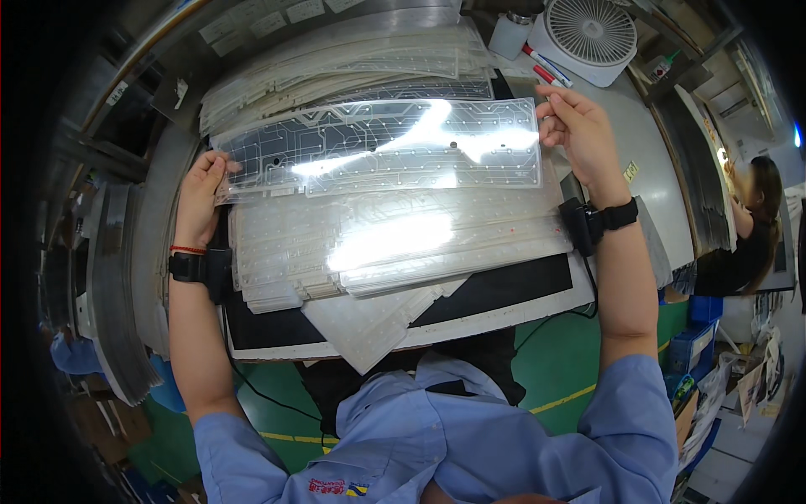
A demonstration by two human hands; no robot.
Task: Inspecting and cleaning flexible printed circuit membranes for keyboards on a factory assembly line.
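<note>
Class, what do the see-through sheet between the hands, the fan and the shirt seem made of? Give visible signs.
Sheet: probably glossy, clear plastic film; dark areas show through and light glares off it. Fan: likely smooth white plastic, from its even colour and rounded corners. Shirt: apparently matte woven cloth, fibre unclear; it folds softly.

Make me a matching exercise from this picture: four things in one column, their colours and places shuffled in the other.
1. fan
2. wrist cord
3. mat
4. printed sheet

A. black, beneath the stacked sheets
B. clear, between left hand and right hand
C. white, upper right
D. thin and red

Pairs: 1-C, 2-D, 3-A, 4-B
</note>
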